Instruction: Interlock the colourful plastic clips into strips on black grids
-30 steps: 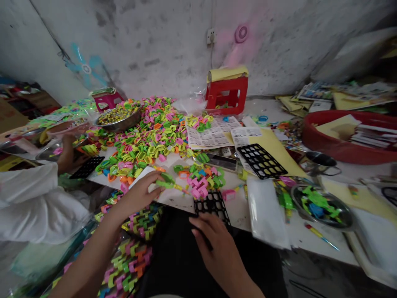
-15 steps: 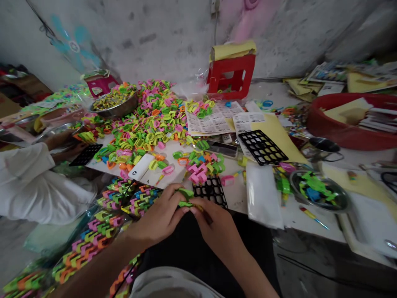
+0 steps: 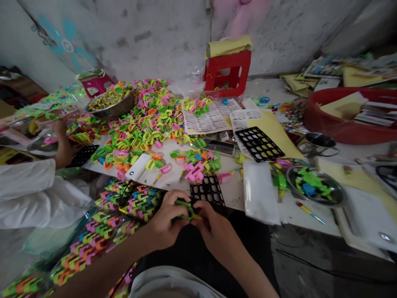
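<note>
Close to my lap, my left hand (image 3: pixel 169 219) grips a green ring-shaped plastic piece (image 3: pixel 187 209) between thumb and fingers. My right hand (image 3: pixel 217 229) pinches a small yellow part (image 3: pixel 197 216) against the right side of that piece; whether the two are joined I cannot tell. Just beyond my hands, a black grid tray (image 3: pixel 207 191) lies at the table's edge. Pink pieces (image 3: pixel 194 170) cover its far end, among green, yellow and orange ones. A loose pink piece with a small yellow-and-red stem (image 3: pixel 164 169) rests to the left.
A large heap of coloured plastic pieces (image 3: pixel 149 120) spreads over the table. Right of my hands lie clear plastic bags (image 3: pixel 260 192) and a metal bowl (image 3: pixel 316 186). Another black grid (image 3: pixel 259 143) rests on yellow paper. A co-worker's arm (image 3: pixel 63 145) is at the left.
My hands have turned the green piece so its ring opening shows more, and lowered slightly. The co-worker's arm at left has lifted towards the bowls. The view has shifted a little.
</note>
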